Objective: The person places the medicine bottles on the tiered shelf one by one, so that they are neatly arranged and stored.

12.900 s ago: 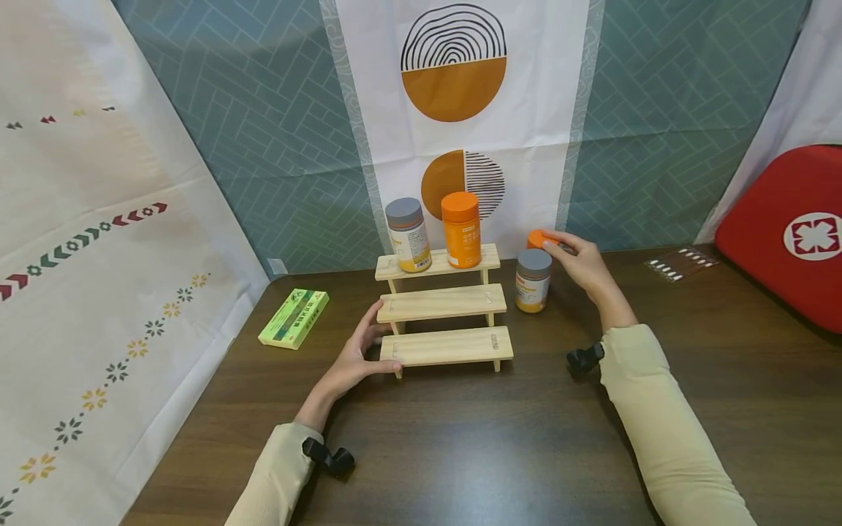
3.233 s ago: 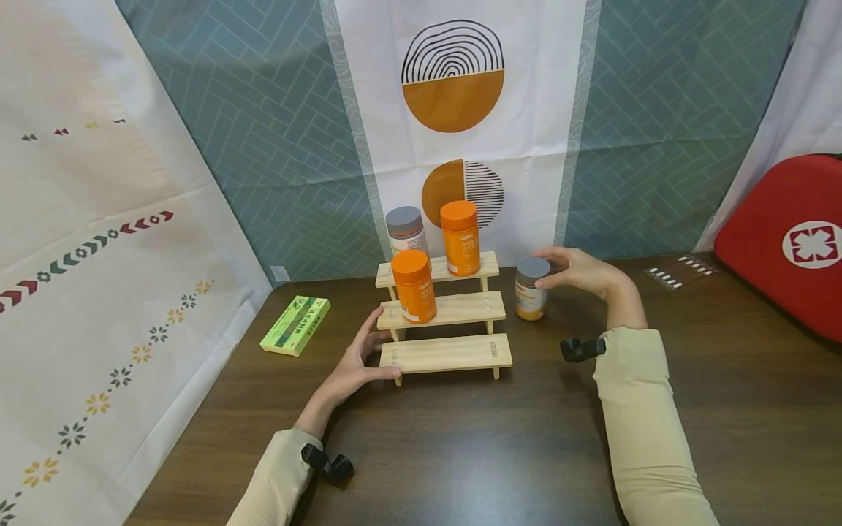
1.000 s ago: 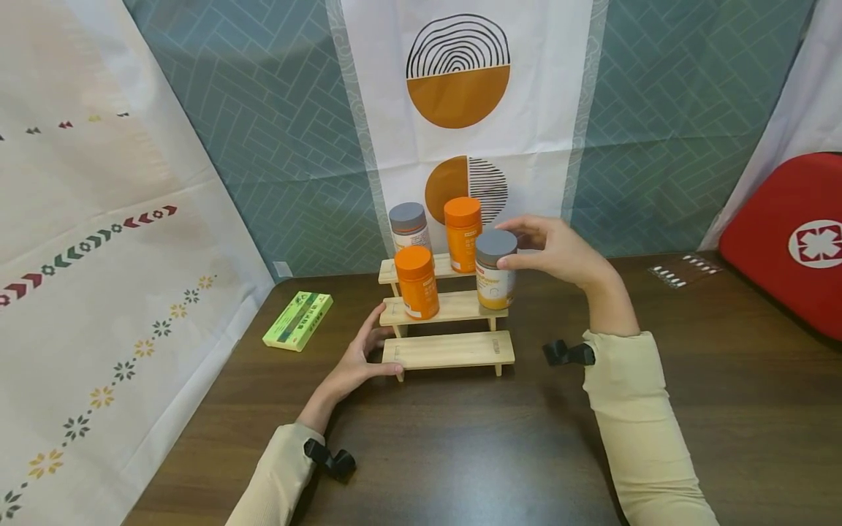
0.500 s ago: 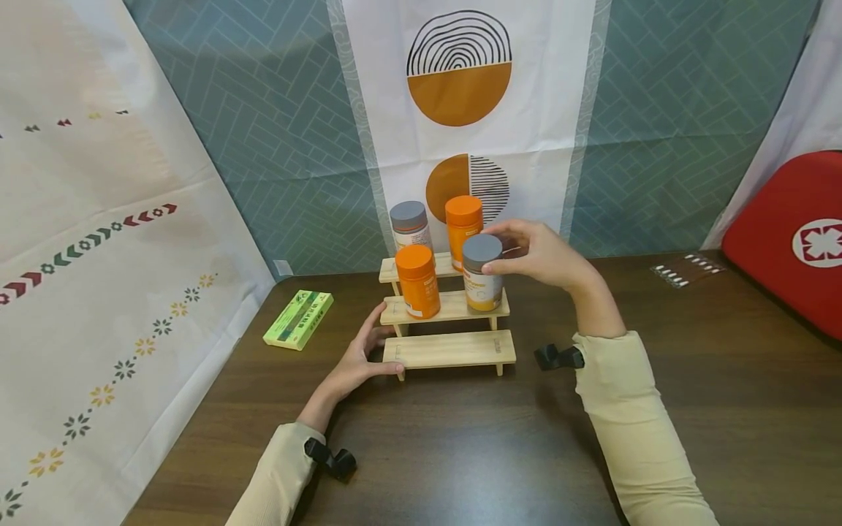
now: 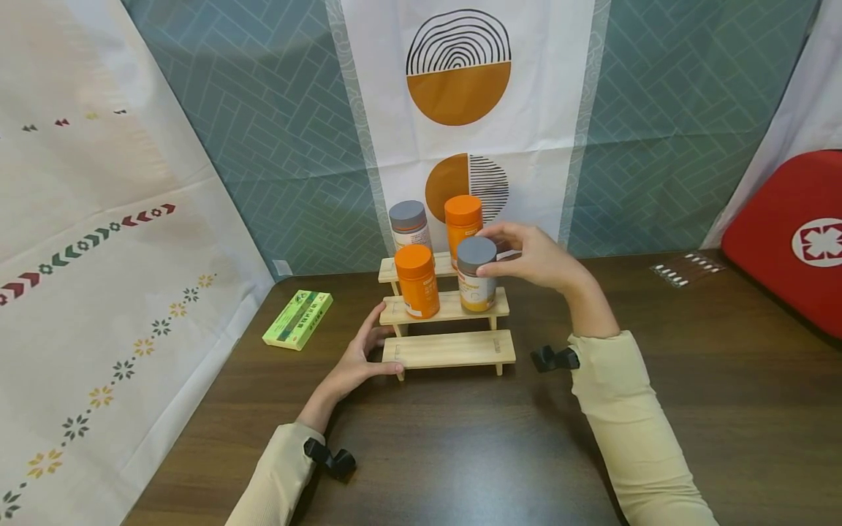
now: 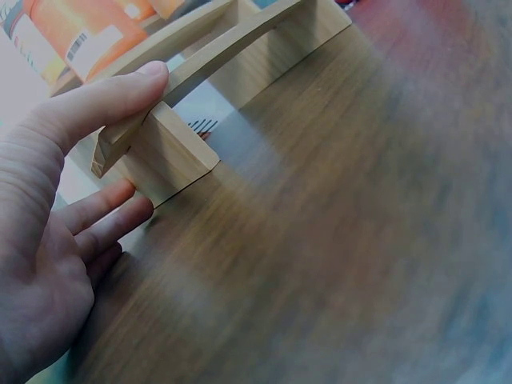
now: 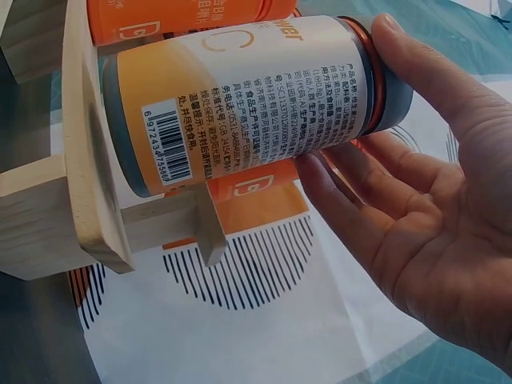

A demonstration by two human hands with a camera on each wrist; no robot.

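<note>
In the head view, a three-step wooden shelf [image 5: 450, 351] stands on the dark table. My left hand [image 5: 351, 361] grips its left end, the thumb [image 6: 120, 96] lying over the lowest board and the other fingers at the side. My right hand [image 5: 536, 256] holds a grey-capped supplement bottle [image 5: 476, 292] upright by its cap, at the right part of the middle step. The right wrist view shows the bottle's barcode label [image 7: 232, 112] and its base right at the board. An orange bottle [image 5: 419, 288] stands left of it on the same step.
On the top step stand another grey-capped bottle [image 5: 409, 219] and another orange bottle [image 5: 463, 215]. A green-yellow box [image 5: 298, 320] lies left of the shelf. To the right are a clear pack of cotton swabs [image 5: 686, 269] and a red case [image 5: 789, 241]. Patterned cloth hangs behind.
First an orange bottle went from the table onto the middle step. Then my right hand lifted the grey-capped bottle from the table leftward to that step. My left hand stays on the shelf.
</note>
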